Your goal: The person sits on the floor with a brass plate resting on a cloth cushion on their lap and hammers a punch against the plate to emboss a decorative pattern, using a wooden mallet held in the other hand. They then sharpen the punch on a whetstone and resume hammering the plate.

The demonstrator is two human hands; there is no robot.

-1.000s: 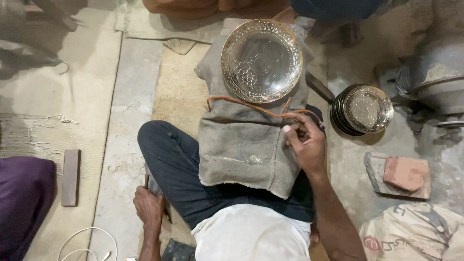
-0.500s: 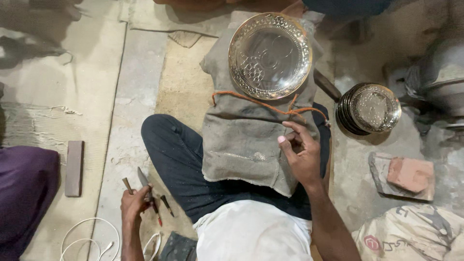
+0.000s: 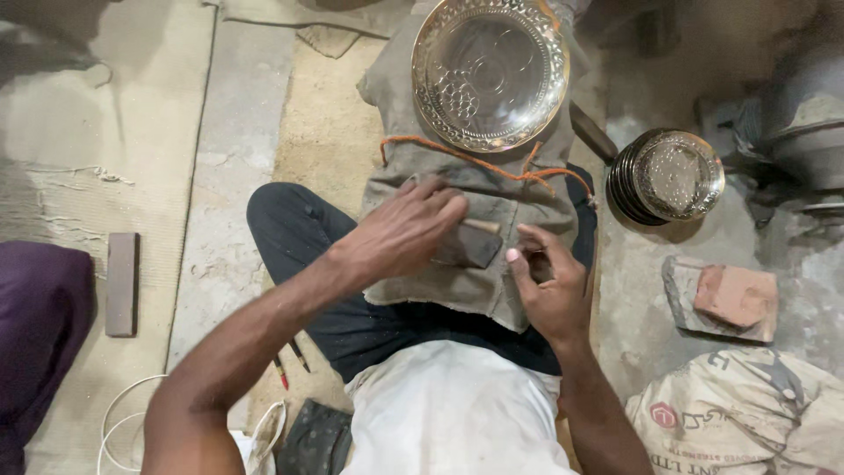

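Observation:
I sit cross-legged with a grey cloth pad (image 3: 457, 185) tied with an orange cord (image 3: 475, 163) over my lap. An engraved round metal plate (image 3: 489, 70) rests on its far end. My left hand (image 3: 400, 233) lies on the pad, gripping a dark flat tool (image 3: 470, 246) with a wooden handle end. My right hand (image 3: 549, 286) is beside it on the pad, fingers curled, thumb up; whether it pinches something small is unclear.
A stack of metal plates (image 3: 668, 176) sits right of the pad. A brick on a stone slab (image 3: 730, 295) and a printed sack (image 3: 747, 413) lie at right. A wooden block (image 3: 121, 281), white cord (image 3: 123, 422) and small pointed tools (image 3: 290, 361) are on the floor at left.
My left hand came up from the floor at my left side onto the cloth pad, now gripping the dark tool. My right hand shifted slightly down the pad.

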